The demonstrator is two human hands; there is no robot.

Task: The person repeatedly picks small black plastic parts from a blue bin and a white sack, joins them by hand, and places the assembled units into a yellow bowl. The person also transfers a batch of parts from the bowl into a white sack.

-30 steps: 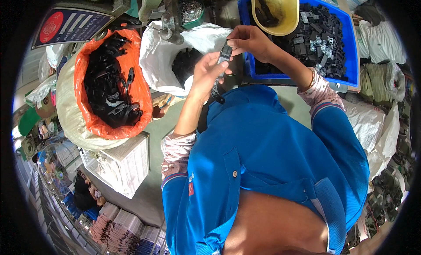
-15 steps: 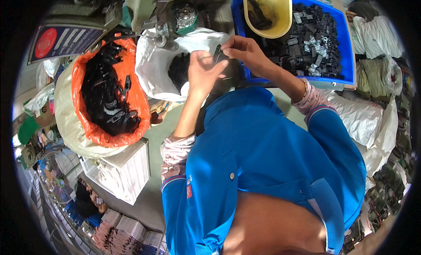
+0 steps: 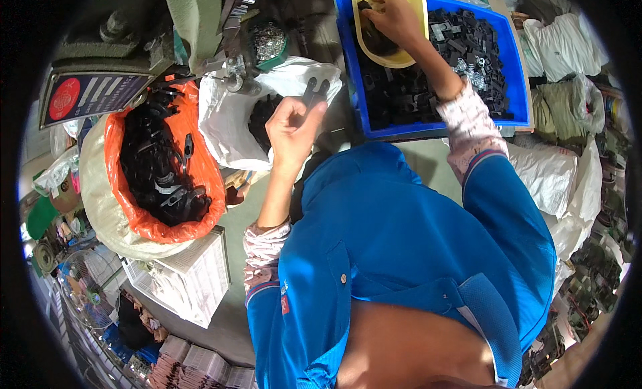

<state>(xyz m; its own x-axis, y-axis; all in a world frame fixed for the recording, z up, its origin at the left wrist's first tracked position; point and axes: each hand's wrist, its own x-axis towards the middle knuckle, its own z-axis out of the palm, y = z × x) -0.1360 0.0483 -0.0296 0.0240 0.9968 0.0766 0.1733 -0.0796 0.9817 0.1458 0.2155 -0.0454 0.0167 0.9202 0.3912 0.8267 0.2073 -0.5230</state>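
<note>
Lettered sign (image 3: 100, 95), red disc (image 3: 65, 99), hands (image 3: 291, 136) apart, left holding dark piece (image 3: 315, 93)

A wide fisheye view looks steeply down from the wearer's head, with straight ahead toward twelve o'clock. The blue shirt (image 3: 414, 235) is very near, spreading from the middle down toward six; the left hand (image 3: 291, 134) lies farther off at eleven, the right hand (image 3: 397, 21) at one.
</note>
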